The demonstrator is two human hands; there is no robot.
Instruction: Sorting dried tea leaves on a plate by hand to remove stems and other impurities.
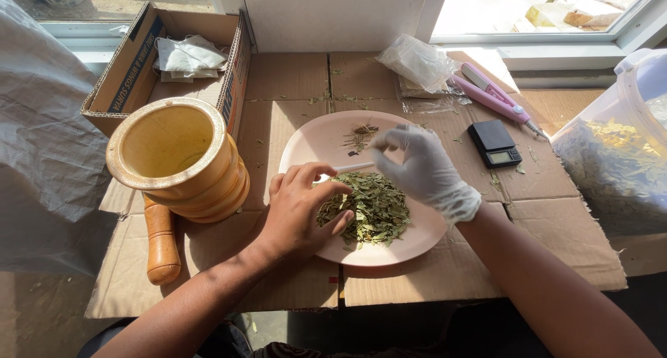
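Observation:
A pink plate (pixel 316 146) lies on the cardboard-covered table with a heap of dried green leaves (pixel 372 208) in its near half and a small tuft of brown stems (pixel 360 135) at its far edge. My bare left hand (pixel 299 215) rests on the plate's left rim, fingers curled against the leaf heap, thumb and forefinger pinching one end of a thin white stick (pixel 347 168). My right hand (pixel 417 170), in a white glove, hovers above the leaves with fingers pinched near the stick's other end.
A wooden mortar (pixel 177 160) stands left of the plate, its pestle (pixel 161 243) lying beneath. Behind are an open cardboard box (pixel 132 66) of white sachets, a plastic bag (pixel 417 62), a pink handheld tool (pixel 493 97) and a small black scale (pixel 495 142). A clear tub of dried leaves (pixel 618 156) sits right.

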